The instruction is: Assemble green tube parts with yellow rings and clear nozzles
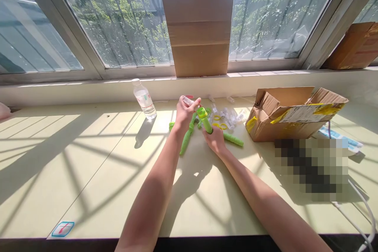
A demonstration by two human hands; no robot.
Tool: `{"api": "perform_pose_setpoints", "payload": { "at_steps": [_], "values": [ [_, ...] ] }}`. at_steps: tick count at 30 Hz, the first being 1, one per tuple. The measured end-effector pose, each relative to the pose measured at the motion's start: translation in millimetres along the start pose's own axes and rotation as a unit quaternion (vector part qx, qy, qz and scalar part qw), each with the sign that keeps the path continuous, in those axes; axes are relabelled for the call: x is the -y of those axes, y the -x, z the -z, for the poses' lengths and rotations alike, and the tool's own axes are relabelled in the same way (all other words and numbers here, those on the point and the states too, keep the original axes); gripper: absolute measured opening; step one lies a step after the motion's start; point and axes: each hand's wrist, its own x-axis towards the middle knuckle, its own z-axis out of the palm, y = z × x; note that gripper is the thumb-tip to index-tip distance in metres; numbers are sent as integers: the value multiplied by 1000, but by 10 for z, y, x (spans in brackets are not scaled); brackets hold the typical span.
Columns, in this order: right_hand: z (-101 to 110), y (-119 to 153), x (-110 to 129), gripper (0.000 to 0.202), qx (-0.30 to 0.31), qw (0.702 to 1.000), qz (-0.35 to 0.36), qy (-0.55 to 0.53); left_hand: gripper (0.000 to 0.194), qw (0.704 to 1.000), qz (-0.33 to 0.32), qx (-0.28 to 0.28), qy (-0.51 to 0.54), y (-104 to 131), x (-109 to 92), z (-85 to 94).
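Note:
My left hand [185,111] is closed on a small clear plastic tube [187,101], held slanted above the table; a bit of red shows just behind it. My right hand [215,139] is wrapped round a green plastic tube [205,121], its yellow-green collared end tilted up toward the left hand. The two held pieces are close but look apart. Under and beside the hands lie more green tubes [186,140], one of them [233,139] to the right of my right hand. Several clear plastic parts [228,117] and yellow rings [220,126] are heaped behind it.
A water bottle [144,100] stands at the left. To the right sits an opened cardboard box [283,124], with a blurred-out dark object [310,169] and a white cable [358,193] nearer me. A window sill [118,86] and cardboard panel [201,47] border the back.

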Motion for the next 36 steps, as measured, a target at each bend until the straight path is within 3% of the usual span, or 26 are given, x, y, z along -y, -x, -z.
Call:
{"api": "perform_pose_setpoints", "payload": {
  "at_steps": [6, 11, 17, 25, 29, 36],
  "values": [
    [8, -48, 16, 39, 27, 999, -46, 4, 50, 997, -27, 63, -40, -82, -26, -4],
    [24, -73, 86, 37, 47, 995, -83, -4, 46, 995, -35, 76, -57, -96, -45, 1],
    [-25, -49, 176, 34, 47, 994, -93, -32, 42, 990, 6, 103, -91, -81, -134, 8],
    [-138, -74, 317, 36, 30, 983, -139, -115, 46, 986, 12, 133, -99, -192, -205, 28],
    [-191, -82, 288, 40, 31, 980, -144, -134, 46, 971, 53, 192, -131, -251, -230, 50],
    [-198, -15, 225, 40, 45, 974, -142, -170, 42, 944, 60, 245, -211, -257, -255, 140]
  ]
}}
